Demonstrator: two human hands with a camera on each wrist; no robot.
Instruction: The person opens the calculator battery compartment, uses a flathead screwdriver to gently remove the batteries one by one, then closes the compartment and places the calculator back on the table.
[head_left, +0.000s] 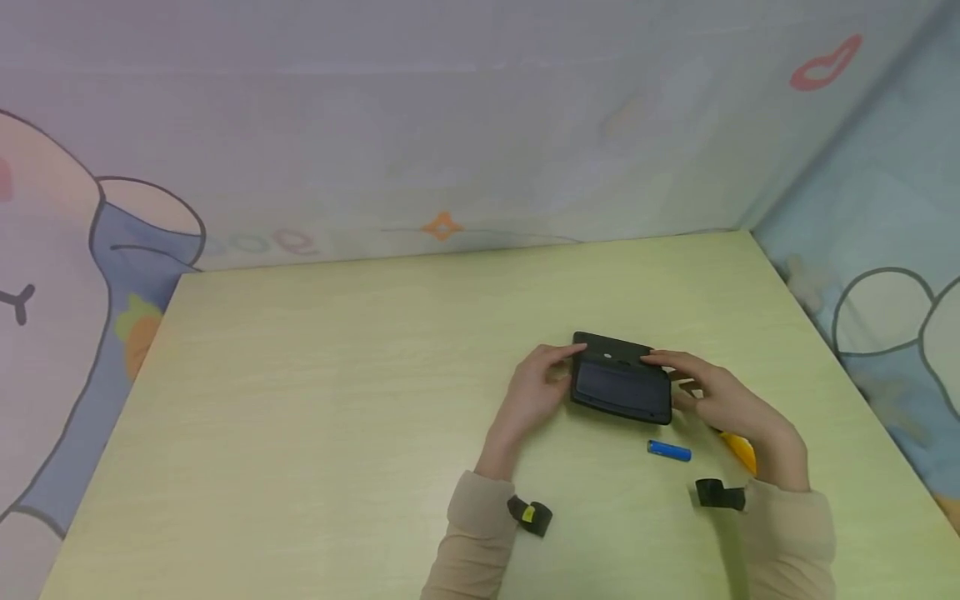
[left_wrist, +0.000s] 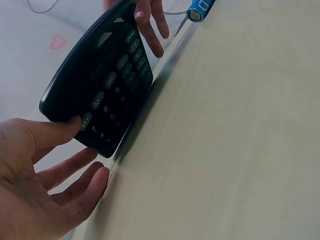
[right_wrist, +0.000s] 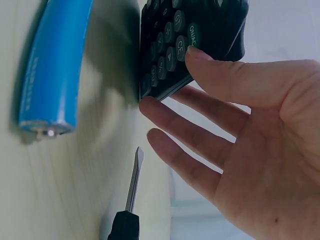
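Observation:
A black calculator (head_left: 622, 390) is held between both hands, its back turned up toward the head view and its keys (left_wrist: 111, 80) facing down in the left wrist view. My left hand (head_left: 534, 392) grips one end, thumb by the M+ key. At the opposite end my right hand (head_left: 727, 402) pinches the body, with its thumb near the ON/AC key in the right wrist view. The calculator is tilted, one long edge close to the table. A blue cylindrical battery (head_left: 669, 451) lies just in front of it, near the right hand.
A screwdriver (right_wrist: 133, 192) with a metal shaft and dark collar lies beside the right hand. An orange piece (head_left: 740, 452) shows partly hidden under the right wrist. The pale table (head_left: 300, 417) meets a printed cloth backdrop (head_left: 480, 150) behind and at the sides.

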